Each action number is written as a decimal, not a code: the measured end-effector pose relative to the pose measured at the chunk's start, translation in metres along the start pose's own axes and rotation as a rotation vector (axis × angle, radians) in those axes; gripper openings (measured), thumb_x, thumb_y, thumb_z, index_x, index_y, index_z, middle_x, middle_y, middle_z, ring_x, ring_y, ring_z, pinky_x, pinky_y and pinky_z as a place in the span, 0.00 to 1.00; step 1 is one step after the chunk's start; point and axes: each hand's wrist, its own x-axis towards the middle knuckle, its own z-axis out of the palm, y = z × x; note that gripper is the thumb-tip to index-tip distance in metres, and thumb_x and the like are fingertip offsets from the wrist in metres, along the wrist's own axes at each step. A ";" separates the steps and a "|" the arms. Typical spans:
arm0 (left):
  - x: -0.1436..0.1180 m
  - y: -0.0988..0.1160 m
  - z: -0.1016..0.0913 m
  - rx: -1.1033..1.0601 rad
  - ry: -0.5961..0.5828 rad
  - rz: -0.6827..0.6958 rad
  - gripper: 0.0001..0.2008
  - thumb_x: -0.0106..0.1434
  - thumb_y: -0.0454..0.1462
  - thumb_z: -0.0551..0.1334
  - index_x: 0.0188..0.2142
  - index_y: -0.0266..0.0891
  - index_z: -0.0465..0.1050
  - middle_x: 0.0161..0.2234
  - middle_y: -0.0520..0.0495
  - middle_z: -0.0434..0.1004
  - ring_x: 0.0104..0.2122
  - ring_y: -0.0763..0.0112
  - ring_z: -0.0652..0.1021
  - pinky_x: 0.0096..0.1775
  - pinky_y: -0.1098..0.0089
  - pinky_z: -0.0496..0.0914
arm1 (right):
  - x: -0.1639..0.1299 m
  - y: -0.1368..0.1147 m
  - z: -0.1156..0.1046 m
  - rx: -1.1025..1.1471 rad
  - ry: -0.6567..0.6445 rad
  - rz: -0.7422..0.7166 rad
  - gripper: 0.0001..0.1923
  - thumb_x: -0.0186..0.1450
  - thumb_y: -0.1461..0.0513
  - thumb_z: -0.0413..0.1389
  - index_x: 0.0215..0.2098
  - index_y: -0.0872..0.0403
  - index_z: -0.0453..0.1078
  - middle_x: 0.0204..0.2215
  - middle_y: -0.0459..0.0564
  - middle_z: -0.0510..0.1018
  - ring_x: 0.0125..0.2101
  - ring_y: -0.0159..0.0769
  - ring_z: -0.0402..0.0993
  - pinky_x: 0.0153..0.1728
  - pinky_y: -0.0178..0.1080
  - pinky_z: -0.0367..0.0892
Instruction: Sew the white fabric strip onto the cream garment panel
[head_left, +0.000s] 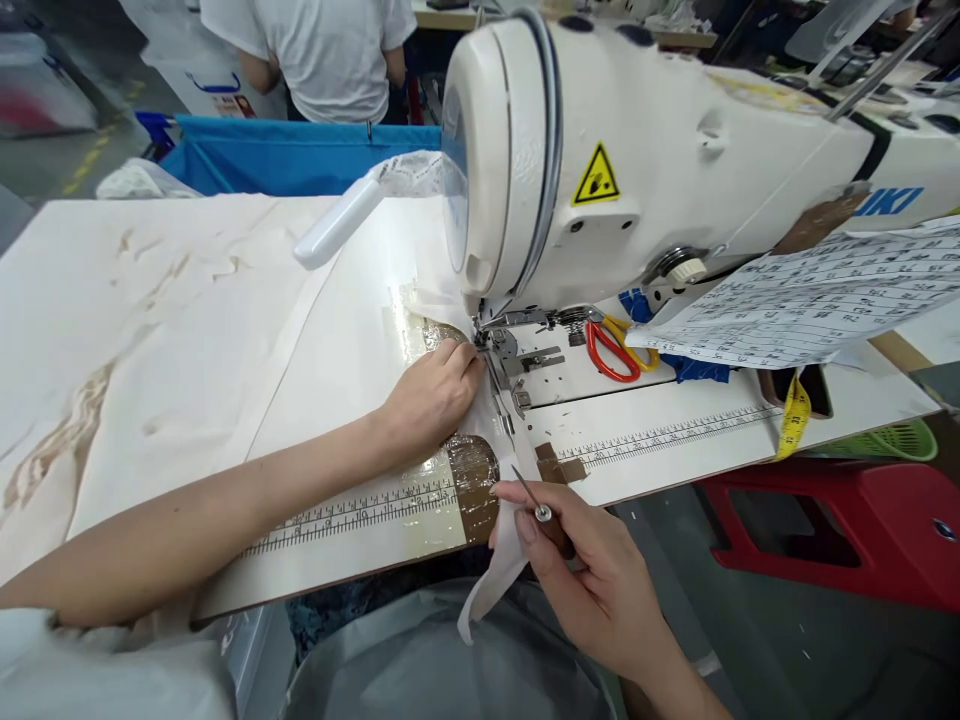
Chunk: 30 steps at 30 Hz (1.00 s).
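Note:
A white sewing machine (637,150) stands over the table. Close by its needle, my left hand (439,395) has its fingers curled down on a strip of pale fabric (491,425) that runs under the presser foot area. In my right hand (592,570) is an awl (551,520) with a thin metal point and a dark wooden handle. The fingers and thumb of that hand are also at the fabric strip, whose loose end hangs over the table's front edge. Large pieces of pale cloth (187,300) lie to the left of my left hand.
Red- and yellow-handled scissors (615,350) lie behind the needle area, near printed paper sheets (810,300). A yellow tape measure (795,415) hangs over the front edge. A red stool (885,530) stands at the right. Beyond a blue cloth bin (300,155), a person in white (322,60) faces away.

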 end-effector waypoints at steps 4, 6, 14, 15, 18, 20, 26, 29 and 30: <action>0.010 -0.008 -0.003 0.015 -0.037 0.038 0.25 0.72 0.29 0.37 0.46 0.27 0.72 0.40 0.31 0.74 0.37 0.57 0.71 0.36 0.55 0.75 | 0.004 -0.013 -0.003 -0.034 0.049 -0.114 0.17 0.71 0.60 0.51 0.56 0.43 0.71 0.34 0.46 0.83 0.21 0.32 0.73 0.23 0.33 0.71; 0.013 -0.011 -0.002 0.040 -0.014 0.053 0.24 0.72 0.29 0.39 0.43 0.29 0.74 0.38 0.33 0.75 0.35 0.59 0.72 0.34 0.57 0.75 | 0.004 -0.018 -0.003 -0.021 0.045 -0.114 0.17 0.72 0.60 0.50 0.56 0.42 0.71 0.38 0.47 0.84 0.27 0.34 0.77 0.27 0.34 0.73; 0.012 -0.032 0.013 -0.166 0.250 -0.064 0.12 0.72 0.37 0.54 0.38 0.37 0.76 0.39 0.42 0.79 0.39 0.64 0.78 0.34 0.65 0.76 | 0.014 0.005 -0.005 -0.125 0.087 0.092 0.16 0.75 0.60 0.43 0.55 0.55 0.66 0.30 0.50 0.81 0.29 0.38 0.79 0.28 0.36 0.70; 0.012 -0.034 0.013 -0.217 0.260 -0.061 0.11 0.71 0.38 0.55 0.37 0.37 0.76 0.39 0.43 0.80 0.39 0.64 0.79 0.35 0.65 0.76 | 0.018 0.011 -0.003 -0.173 0.121 0.110 0.16 0.75 0.59 0.43 0.55 0.56 0.65 0.28 0.50 0.80 0.27 0.39 0.78 0.25 0.36 0.68; 0.013 -0.039 0.012 -0.350 0.255 -0.038 0.10 0.69 0.38 0.57 0.35 0.39 0.76 0.39 0.44 0.80 0.39 0.66 0.79 0.38 0.65 0.76 | 0.032 0.028 0.003 -0.342 0.227 0.086 0.15 0.74 0.61 0.42 0.53 0.58 0.65 0.29 0.53 0.80 0.25 0.41 0.77 0.22 0.38 0.65; 0.014 -0.041 0.010 -0.410 0.242 -0.044 0.10 0.69 0.38 0.57 0.35 0.40 0.76 0.39 0.45 0.81 0.40 0.66 0.80 0.40 0.65 0.76 | 0.043 0.035 0.009 -0.447 0.294 0.026 0.16 0.74 0.63 0.41 0.51 0.59 0.66 0.34 0.57 0.82 0.29 0.43 0.79 0.24 0.39 0.67; 0.015 -0.041 0.006 -0.491 0.220 -0.081 0.10 0.68 0.39 0.58 0.35 0.40 0.77 0.39 0.45 0.81 0.41 0.67 0.80 0.42 0.66 0.76 | 0.063 0.043 0.019 -0.587 0.332 -0.049 0.16 0.74 0.63 0.43 0.52 0.58 0.70 0.39 0.56 0.84 0.32 0.40 0.81 0.24 0.37 0.64; 0.015 -0.041 0.008 -0.479 0.230 -0.090 0.11 0.69 0.40 0.58 0.34 0.40 0.76 0.39 0.45 0.81 0.40 0.67 0.80 0.41 0.66 0.76 | 0.066 0.044 0.020 -0.626 0.348 -0.072 0.17 0.74 0.63 0.44 0.52 0.59 0.71 0.37 0.54 0.84 0.30 0.37 0.80 0.22 0.36 0.62; 0.015 -0.042 0.010 -0.474 0.236 -0.086 0.11 0.69 0.40 0.58 0.33 0.40 0.75 0.39 0.44 0.81 0.40 0.66 0.80 0.41 0.66 0.77 | 0.066 0.045 0.021 -0.637 0.358 -0.079 0.16 0.74 0.64 0.44 0.51 0.60 0.71 0.36 0.53 0.84 0.29 0.36 0.80 0.22 0.36 0.61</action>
